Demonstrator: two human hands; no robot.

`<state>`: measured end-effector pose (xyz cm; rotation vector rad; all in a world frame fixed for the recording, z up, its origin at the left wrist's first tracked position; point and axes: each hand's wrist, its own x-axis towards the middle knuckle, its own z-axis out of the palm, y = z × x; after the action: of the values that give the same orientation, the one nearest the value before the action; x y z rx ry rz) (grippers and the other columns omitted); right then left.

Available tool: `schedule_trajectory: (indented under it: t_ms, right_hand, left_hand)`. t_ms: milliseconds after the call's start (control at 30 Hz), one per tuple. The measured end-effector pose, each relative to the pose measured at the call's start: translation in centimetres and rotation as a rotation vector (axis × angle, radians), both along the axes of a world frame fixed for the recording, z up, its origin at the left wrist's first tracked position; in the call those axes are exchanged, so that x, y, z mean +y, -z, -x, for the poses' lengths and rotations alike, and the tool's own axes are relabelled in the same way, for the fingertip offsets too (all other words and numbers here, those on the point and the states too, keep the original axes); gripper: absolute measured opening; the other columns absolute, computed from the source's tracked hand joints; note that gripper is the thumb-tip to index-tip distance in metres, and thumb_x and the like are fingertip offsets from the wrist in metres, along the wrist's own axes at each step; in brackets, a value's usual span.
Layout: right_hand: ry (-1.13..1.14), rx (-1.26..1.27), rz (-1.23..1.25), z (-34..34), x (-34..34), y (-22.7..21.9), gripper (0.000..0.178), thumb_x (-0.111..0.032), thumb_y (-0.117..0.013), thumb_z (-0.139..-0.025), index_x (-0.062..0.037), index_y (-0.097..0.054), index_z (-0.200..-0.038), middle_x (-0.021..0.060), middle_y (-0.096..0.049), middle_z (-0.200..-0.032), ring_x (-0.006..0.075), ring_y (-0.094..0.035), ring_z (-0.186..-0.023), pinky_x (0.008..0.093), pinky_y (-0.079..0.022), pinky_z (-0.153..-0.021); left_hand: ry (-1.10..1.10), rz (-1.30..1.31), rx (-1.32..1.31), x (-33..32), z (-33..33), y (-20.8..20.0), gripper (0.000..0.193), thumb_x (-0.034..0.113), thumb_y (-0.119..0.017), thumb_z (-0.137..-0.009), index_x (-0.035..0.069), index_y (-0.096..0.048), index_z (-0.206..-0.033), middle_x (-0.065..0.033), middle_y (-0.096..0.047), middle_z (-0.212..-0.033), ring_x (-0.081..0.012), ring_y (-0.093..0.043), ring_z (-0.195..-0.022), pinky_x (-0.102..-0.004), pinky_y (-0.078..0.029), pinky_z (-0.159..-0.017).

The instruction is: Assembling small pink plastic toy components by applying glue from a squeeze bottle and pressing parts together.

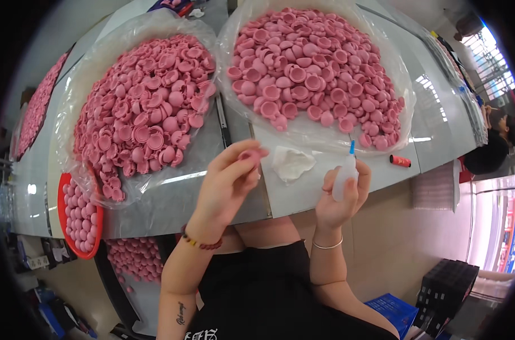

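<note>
In my left hand (226, 184) is a small pink plastic piece (249, 155), pinched between thumb and fingers and partly hidden by them. My right hand (343, 198) is wrapped round a white squeeze bottle (345, 180) whose thin blue tip points upward. Between the two hands, a crumpled white tissue (292, 164) lies on the table. Beyond my left hand spreads a heap of pink parts with ragged rims (147, 107) on clear plastic. A second heap, of smooth pink half-shells (314, 68), sits beyond my right hand in another clear plastic bag.
A red basket (99, 229) of pink balls stands at the table's left edge. Below it, more pink balls (135, 258) fill a container. A red cylinder (400, 161) lies right of my right hand. Black crates (447, 292) and a blue crate (396, 311) stand on the floor. Someone sits at the far right.
</note>
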<state>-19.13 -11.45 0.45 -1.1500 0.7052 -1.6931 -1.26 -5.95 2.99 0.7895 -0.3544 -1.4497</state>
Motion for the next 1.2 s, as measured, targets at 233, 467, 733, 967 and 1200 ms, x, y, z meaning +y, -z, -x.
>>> schedule_trajectory:
  t_ms: [233,467,733,967,1200]
  right_hand:
    - [-0.003,0.003,0.168,0.4,0.5,1.0,0.034,-0.028,-0.046,-0.086,0.0009,-0.042,-0.103,0.0052,-0.042,-0.052,0.0102,-0.034,-0.046,0.0231,-0.025,-0.047]
    - [0.014,0.078,0.231,0.4,0.4,1.1,0.033,-0.028,-0.046,-0.086,0.0004,-0.042,-0.103,0.0054,-0.044,-0.052,0.0104,-0.035,-0.046,0.0237,-0.026,-0.046]
    - [0.032,0.05,0.198,-0.2,1.0,0.8,0.035,-0.028,-0.045,-0.085,0.0016,-0.042,-0.104,0.0066,-0.044,-0.056,0.0117,-0.035,-0.048,0.0245,-0.027,-0.047]
    - [0.109,0.149,0.142,-0.6,1.0,0.4,0.037,-0.031,-0.046,-0.086,0.0025,-0.042,-0.099,0.0055,-0.043,-0.052,0.0098,-0.035,-0.044,0.0217,-0.025,-0.046]
    - [0.071,0.157,0.186,-0.3,0.9,0.7,0.033,-0.025,-0.043,-0.083,0.0024,-0.044,-0.101,0.0052,-0.04,-0.054,0.0113,-0.03,-0.048,0.024,-0.025,-0.049]
  left_hand:
    - [0.073,0.002,0.114,-5.1,4.0,-0.9,0.046,0.009,-0.047,-0.089,0.002,-0.034,-0.133,-0.0109,-0.049,-0.122,-0.0232,-0.048,-0.113,-0.0349,-0.038,-0.095]
    - [0.167,0.032,0.293,-6.9,4.7,-0.1,0.044,0.018,-0.038,-0.095,0.004,-0.029,-0.136,-0.0132,-0.041,-0.132,-0.0267,-0.041,-0.123,-0.0405,-0.033,-0.103]
    - [0.109,0.009,0.257,-5.0,4.4,-2.6,0.047,0.022,-0.044,-0.093,0.004,-0.03,-0.134,-0.015,-0.043,-0.13,-0.0311,-0.044,-0.12,-0.0385,-0.036,-0.1]
    - [-0.62,0.255,-1.211,2.0,-5.3,-5.0,0.041,0.004,-0.063,-0.076,0.002,-0.049,-0.114,-0.0104,-0.058,-0.104,-0.0167,-0.059,-0.084,-0.0283,-0.047,-0.074]
    - [-0.751,-0.453,-1.87,9.0,-13.4,-0.7,0.024,0.012,-0.068,-0.075,0.001,-0.059,-0.094,-0.0104,-0.06,-0.085,-0.0196,-0.057,-0.071,-0.0288,-0.045,-0.064]
